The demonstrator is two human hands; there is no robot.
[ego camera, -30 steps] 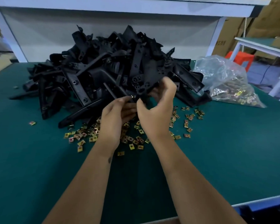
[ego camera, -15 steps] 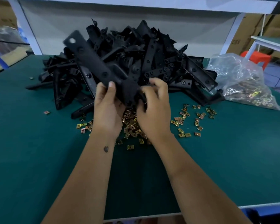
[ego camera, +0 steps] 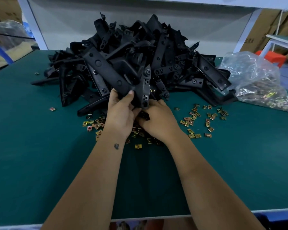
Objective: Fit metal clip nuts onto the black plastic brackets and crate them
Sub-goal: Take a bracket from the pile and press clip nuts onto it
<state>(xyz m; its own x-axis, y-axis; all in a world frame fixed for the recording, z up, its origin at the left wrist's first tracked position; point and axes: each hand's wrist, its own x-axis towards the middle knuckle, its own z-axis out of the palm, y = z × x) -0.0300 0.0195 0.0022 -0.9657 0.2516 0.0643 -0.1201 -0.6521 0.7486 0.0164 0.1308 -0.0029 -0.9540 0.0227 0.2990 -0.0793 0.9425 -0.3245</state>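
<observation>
Hands at bracket pile, one bracket held between them.
Head view: left hand grips a long black bracket, thumb over its near end, the strip running up and away to the left over the bracket pile. Right hand sits just right of the left, touching it, fingers curled under the bracket's lower end; fingertips hidden, so can't tell exactly what they pinch. Loose clip nuts scattered on the green table under and either side of both hands, more to the right. Clear bag of clip nuts well right of the right hand, beside the pile. One stray nut well left of the left hand.
</observation>
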